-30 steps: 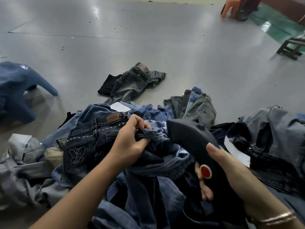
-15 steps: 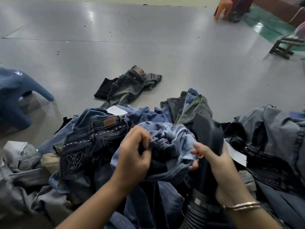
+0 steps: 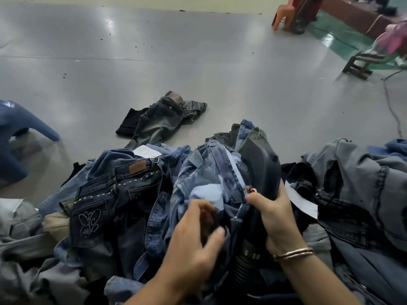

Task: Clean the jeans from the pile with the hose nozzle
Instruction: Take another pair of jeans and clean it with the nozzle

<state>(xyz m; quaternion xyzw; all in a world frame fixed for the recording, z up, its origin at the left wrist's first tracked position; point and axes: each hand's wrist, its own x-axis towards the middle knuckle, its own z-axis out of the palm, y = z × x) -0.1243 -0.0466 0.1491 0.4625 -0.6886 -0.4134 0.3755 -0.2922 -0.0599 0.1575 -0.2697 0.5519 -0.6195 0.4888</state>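
grey floor (image 3: 198,69) fills the upper half of the view, seen from a camera worn on a person's head and looking down. across the lower half spreads a pile of jeans (image 3: 105,212), blue, dark and grey denim heaped edge to edge. one dark pair with a butterfly stitched on its back pocket (image 3: 88,222) lies at the left of the heap. a separate grey pair (image 3: 160,119) lies alone on the floor beyond the pile, well apart from it. a blue plastic stool (image 3: 15,128) stands at the far left.

at the centre, a light blue pair of jeans (image 3: 211,172) is bunched up over the hose nozzle (image 3: 259,164), a dark wedge-shaped head standing upright against the cloth. below it a ribbed hose (image 3: 244,263) runs down toward the person.

the right hand (image 3: 275,214), with bangles at the wrist, has its fingers curled round the nozzle's neck, and seems to pin the jeans' seam against it. the left hand (image 3: 193,245) is blurred just beside the same cloth; its fingers look loosely bent, and whether they grasp any fabric cannot be told.

judged from this, the step in hand is fitting this pair onto the nozzle for cleaning. the next move likely calls for the left hand to take the cloth firmly and draw it flat across the nozzle mouth.
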